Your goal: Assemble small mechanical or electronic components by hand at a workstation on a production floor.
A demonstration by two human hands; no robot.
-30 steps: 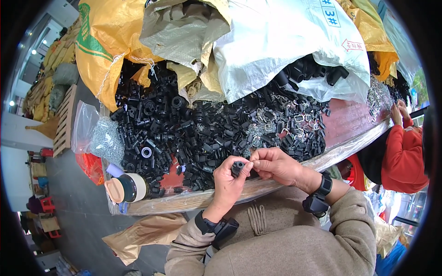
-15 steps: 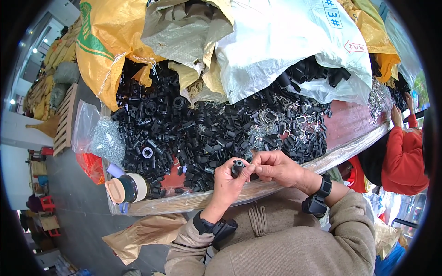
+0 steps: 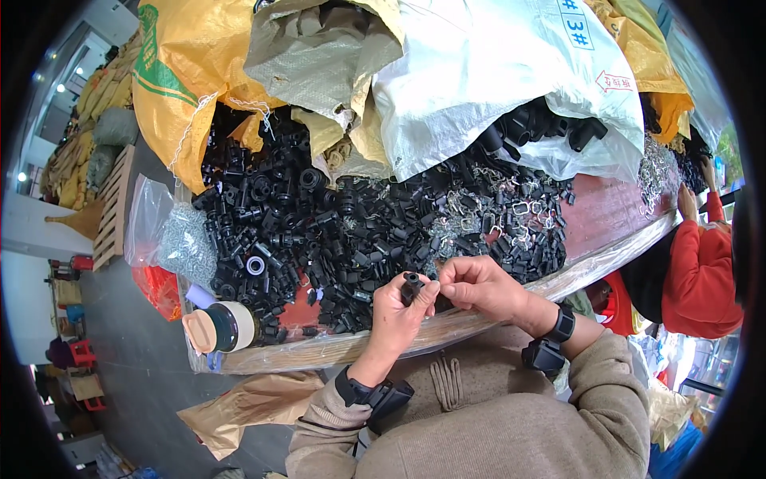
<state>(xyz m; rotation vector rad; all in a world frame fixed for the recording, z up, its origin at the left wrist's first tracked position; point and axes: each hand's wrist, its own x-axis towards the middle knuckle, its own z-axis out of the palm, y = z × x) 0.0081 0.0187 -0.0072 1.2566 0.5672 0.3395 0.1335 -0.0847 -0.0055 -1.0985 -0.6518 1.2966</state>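
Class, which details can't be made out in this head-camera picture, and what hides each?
- Head view: the black piece's lower end, hidden by the left hand.
- Head view: what, if anything, the right hand pinches; too small to tell.
- Head view: the white sack's deeper contents, covered by its fabric.
- Head view: the co-worker in red, partly cut off by the right rim.

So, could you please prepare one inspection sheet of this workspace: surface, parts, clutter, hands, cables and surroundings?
Surface: red tabletop, largely covered; wooden edge under clear film.
Parts: black part in hand; pile of mixed black pieces beyond.
Clutter: cup at left; bag of small metallic pieces; sacks behind.
Hands: left hand holds the black part; right hand, fingers pinched beside it, contents unclear.
Cables: thin black cord at left sleeve.
Surroundings: co-worker at right; pallet at left.
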